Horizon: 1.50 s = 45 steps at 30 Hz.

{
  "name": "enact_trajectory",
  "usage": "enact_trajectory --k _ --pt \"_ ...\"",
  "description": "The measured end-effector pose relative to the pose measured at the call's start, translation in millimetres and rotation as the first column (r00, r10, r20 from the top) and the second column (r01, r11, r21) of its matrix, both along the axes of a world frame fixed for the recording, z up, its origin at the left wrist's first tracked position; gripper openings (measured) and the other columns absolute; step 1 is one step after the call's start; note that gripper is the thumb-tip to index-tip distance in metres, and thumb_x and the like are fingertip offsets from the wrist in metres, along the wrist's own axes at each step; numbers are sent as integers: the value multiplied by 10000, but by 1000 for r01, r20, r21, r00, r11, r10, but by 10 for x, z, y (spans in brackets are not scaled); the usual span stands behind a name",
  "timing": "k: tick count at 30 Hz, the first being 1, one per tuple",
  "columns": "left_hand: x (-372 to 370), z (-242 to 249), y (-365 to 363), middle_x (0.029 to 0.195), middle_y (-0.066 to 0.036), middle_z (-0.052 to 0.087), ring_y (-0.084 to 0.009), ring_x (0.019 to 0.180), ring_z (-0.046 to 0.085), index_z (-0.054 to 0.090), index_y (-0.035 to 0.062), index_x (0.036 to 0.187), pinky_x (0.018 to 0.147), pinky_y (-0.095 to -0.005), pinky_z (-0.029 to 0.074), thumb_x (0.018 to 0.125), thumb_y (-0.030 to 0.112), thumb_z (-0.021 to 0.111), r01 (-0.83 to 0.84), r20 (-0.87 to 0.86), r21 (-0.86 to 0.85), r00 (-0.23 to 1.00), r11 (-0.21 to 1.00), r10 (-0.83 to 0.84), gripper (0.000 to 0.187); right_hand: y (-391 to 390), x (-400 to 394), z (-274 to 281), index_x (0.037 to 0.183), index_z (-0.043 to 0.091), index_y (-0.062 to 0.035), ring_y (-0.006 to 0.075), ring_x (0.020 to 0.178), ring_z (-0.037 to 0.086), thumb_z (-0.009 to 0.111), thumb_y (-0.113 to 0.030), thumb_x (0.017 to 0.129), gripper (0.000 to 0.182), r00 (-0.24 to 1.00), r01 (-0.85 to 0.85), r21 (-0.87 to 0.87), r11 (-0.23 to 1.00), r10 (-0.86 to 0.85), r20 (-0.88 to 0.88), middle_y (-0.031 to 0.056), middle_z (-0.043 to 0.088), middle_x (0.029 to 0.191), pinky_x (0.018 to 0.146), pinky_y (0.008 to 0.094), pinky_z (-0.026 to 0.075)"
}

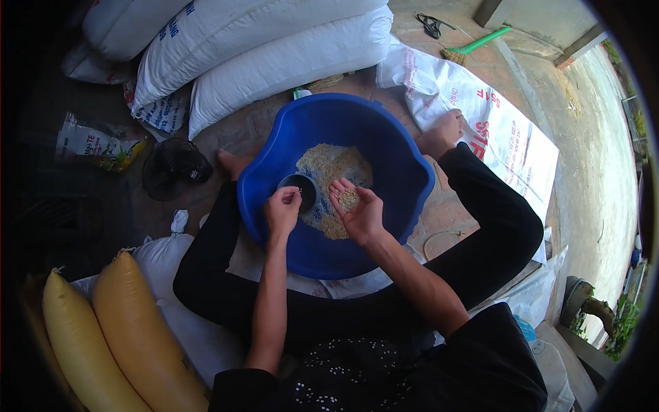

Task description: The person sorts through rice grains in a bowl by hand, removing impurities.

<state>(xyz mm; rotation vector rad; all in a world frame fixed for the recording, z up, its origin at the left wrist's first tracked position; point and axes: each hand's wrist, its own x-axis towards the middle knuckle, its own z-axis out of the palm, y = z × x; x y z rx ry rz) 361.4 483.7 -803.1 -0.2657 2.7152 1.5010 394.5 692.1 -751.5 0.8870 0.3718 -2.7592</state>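
Note:
A big blue plastic tub (pixel 401 151) sits between my bent legs, with pale grains (pixel 329 159) spread over its bottom. My right hand (pixel 364 218) is palm up above them, cupped around a small heap of grains (pixel 348 199). On the tub's left side, my left hand (pixel 280 211) has its thumb and fingers pinched together at the rim of a dark round cup (pixel 307 195). Whatever lies in that pinch is too small to name. The inside of the cup is dark, partly covered by my left fingers.
Stuffed white sacks (pixel 295 69) are stacked behind the tub. A flat printed white sack (pixel 511 144) lies to the right, near a green-handled broom (pixel 480 41). Yellow sacks (pixel 134 316) stand at lower left. A black fan (pixel 177 168) and a plastic bag (pixel 96 145) rest on the left floor.

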Motion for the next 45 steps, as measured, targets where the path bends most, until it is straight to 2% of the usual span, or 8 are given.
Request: enact_trajectory --k 6,12,16,23,26,29,37,45 --pt "7 204 95 957 -115 777 -222 841 752 758 36 1069 745 -331 575 908 127 729 15 17 -67 1000 998 -14 188 1 -1 27 1359 471 89 308 1287 564 330 -170 1022 448 999 -18 3 1000 18 -42 206 597 1264 1162 426 451" --pt "91 729 473 956 -90 739 -189 808 731 758 38 1060 710 -294 562 929 127 714 253 -201 67 951 965 -235 164 -10 4 15 1357 496 73 284 1292 555 351 -187 1023 447 999 -18 30 999 19 -44 198 593 1310 1158 424 429" --pt "176 727 576 953 -82 734 -174 792 716 771 41 1074 691 -286 559 906 103 749 380 -280 -57 881 923 -380 181 7 15 -26 1350 519 56 265 1297 548 377 -212 1020 448 998 -39 60 997 42 -49 183 599 1338 1127 413 416" --pt "166 675 554 942 -81 734 -187 814 714 789 38 1023 694 -313 567 850 89 809 357 -265 -36 897 933 -354 182 -20 31 -43 1335 548 36 243 1301 545 399 -234 1014 446 995 -79 158 984 87 -42 165 613 1341 1103 393 417" --pt "153 669 547 935 -84 732 -187 796 713 789 37 1020 681 -309 564 849 84 809 387 -315 -121 858 914 -405 178 -28 40 -36 1335 551 31 238 1303 546 400 -235 1014 444 995 -86 162 983 94 -41 162 612 1344 1103 391 415" --pt "146 639 536 931 -81 726 -183 788 712 786 34 1019 673 -299 561 853 79 806 407 -320 -147 843 902 -433 173 -27 44 -51 1324 557 31 238 1312 543 404 -232 1013 435 994 -92 192 977 102 -43 161 609 1345 1107 401 415" --pt "173 586 548 950 -82 704 -169 796 704 736 3 1020 680 -291 556 907 70 757 405 -161 18 904 914 -397 133 -47 47 14 1329 566 24 242 1315 542 370 -231 1021 445 993 -105 236 966 115 -31 167 601 1352 1108 419 404" --pt "129 456 441 964 -83 718 -158 834 698 703 -25 1070 754 -292 553 987 145 698 377 -81 175 926 910 -368 189 -15 36 0 1332 527 45 270 1318 537 367 -210 1020 433 995 -97 98 990 99 -11 181 568 1377 1135 427 431"
